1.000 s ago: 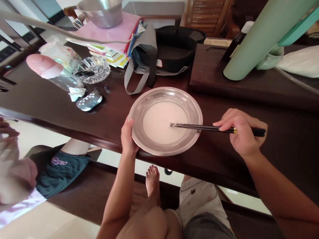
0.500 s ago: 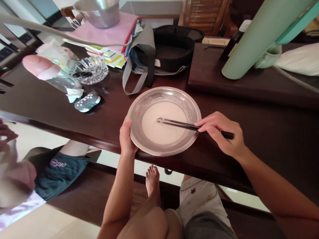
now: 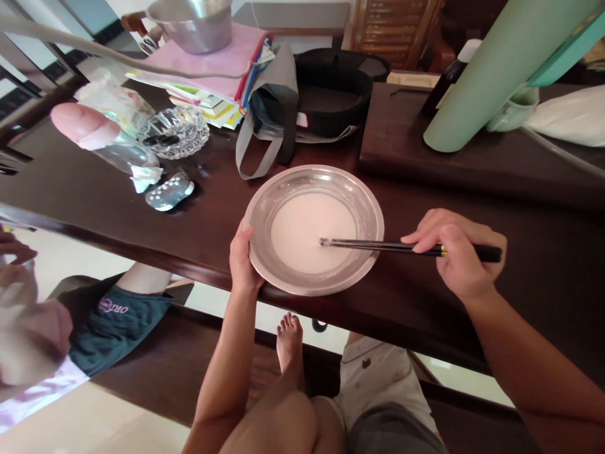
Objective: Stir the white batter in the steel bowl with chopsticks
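So the main thing is how the chopsticks [image 3: 390, 246] line up with the metal bowl [image 3: 312, 286]: the right hand [image 3: 466, 258] is out past the bowl's right side, and the sticks run pretty much sideways from it, over the right part of the rim, with their tips near the middle of the milky white liquid [image 3: 307, 217]. The right hand has them pinched together toward the thick end, thumb and fingers closed around them, and the butt ends poke out beyond the hand. The left hand [image 3: 243, 261] is the one right at the bowl, clamped on the left rim with the thumb up top and the other fingers mostly hidden, so I can't tell how far under they go. The bowl is right by the near edge of the dark table [image 3: 198, 233], just this side of the gray bag strap [image 3: 258, 173]; can't really tell if the table takes all its weight. Looks-wise it's wide, round, shiny, and shallow, roughly level, with a thin pale film on the wall above the liquid. The sticks are black with a bit of gold near the grip, and the tips look kinda whitish and messy.
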`<state>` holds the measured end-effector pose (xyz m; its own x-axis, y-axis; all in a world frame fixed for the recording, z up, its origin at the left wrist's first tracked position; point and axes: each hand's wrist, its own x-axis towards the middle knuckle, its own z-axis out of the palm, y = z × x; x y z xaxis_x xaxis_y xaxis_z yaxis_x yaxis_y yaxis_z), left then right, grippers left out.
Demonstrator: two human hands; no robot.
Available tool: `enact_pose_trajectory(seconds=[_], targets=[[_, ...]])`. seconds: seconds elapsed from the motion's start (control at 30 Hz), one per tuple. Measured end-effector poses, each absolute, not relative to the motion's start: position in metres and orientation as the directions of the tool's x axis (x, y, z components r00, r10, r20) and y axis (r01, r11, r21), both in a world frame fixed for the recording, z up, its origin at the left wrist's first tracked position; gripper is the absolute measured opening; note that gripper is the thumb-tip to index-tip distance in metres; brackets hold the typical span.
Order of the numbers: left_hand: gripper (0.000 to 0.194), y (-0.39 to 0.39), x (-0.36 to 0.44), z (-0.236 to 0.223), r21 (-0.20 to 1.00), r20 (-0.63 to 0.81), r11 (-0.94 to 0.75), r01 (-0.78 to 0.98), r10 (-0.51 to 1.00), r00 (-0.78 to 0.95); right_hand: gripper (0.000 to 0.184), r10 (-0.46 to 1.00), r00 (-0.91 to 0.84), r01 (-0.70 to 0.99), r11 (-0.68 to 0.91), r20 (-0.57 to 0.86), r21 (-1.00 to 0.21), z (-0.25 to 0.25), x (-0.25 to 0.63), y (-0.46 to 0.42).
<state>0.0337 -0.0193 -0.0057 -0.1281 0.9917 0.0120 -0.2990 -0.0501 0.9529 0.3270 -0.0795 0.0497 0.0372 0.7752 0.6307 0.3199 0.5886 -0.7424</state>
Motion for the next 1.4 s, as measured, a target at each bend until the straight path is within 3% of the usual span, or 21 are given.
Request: enact_pose_trajectory(seconds=[0.13, 0.3, 0.47, 0.63, 0.8, 0.97, 1.13, 1.27, 1.4], targets=[[0.040, -0.0196, 0.0338, -0.0055, 0.951, 0.007, -0.052, -0.304, 0.989, -0.147, 0.022, 0.813, -0.168, 0.379, 0.575, 0.557, -0.725, 0.0508, 0.3253, -0.0797], [0.039, -0.0195, 0.0337, -0.0054, 0.948, 0.003, -0.046, -0.315, 0.991, -0.134, 0.035, 0.760, 0.057, 0.330, 0.598, 0.647, -0.731, 0.0497, 0.3268, -0.0790], [0.037, -0.0191, 0.0340, -0.0051, 0.947, 0.007, -0.055, -0.316, 0.988, -0.153, 0.022, 0.813, -0.180, 0.376, 0.577, 0.554, -0.725, 0.0517, 0.3245, -0.0796], [0.039, -0.0195, 0.0340, -0.0061, 0.948, 0.009, -0.052, -0.315, 0.991, -0.135, 0.034, 0.759, 0.066, 0.319, 0.599, 0.647, -0.735, 0.0496, 0.3253, -0.0797], [0.041, -0.0193, 0.0337, -0.0065, 0.952, -0.001, -0.047, -0.304, 0.988, -0.157, 0.021, 0.809, -0.187, 0.385, 0.582, 0.557, -0.716, 0.0496, 0.3243, -0.0807], [0.039, -0.0191, 0.0330, -0.0072, 0.949, 0.005, -0.050, -0.311, 0.990, -0.142, 0.034, 0.771, 0.074, 0.331, 0.580, 0.633, -0.745, 0.0493, 0.3256, -0.0811], [0.040, -0.0199, 0.0341, -0.0060, 0.948, 0.008, -0.058, -0.313, 0.987, -0.159, 0.022, 0.808, -0.180, 0.353, 0.586, 0.561, -0.730, 0.0508, 0.3241, -0.0810], [0.040, -0.0198, 0.0341, -0.0055, 0.950, 0.010, -0.054, -0.308, 0.990, -0.142, 0.031, 0.781, -0.008, 0.321, 0.593, 0.624, -0.738, 0.0500, 0.3257, -0.0805], [0.040, -0.0194, 0.0341, -0.0048, 0.953, 0.011, -0.055, -0.297, 0.989, -0.147, 0.028, 0.816, -0.146, 0.329, 0.573, 0.559, -0.751, 0.0500, 0.3246, -0.0807]])
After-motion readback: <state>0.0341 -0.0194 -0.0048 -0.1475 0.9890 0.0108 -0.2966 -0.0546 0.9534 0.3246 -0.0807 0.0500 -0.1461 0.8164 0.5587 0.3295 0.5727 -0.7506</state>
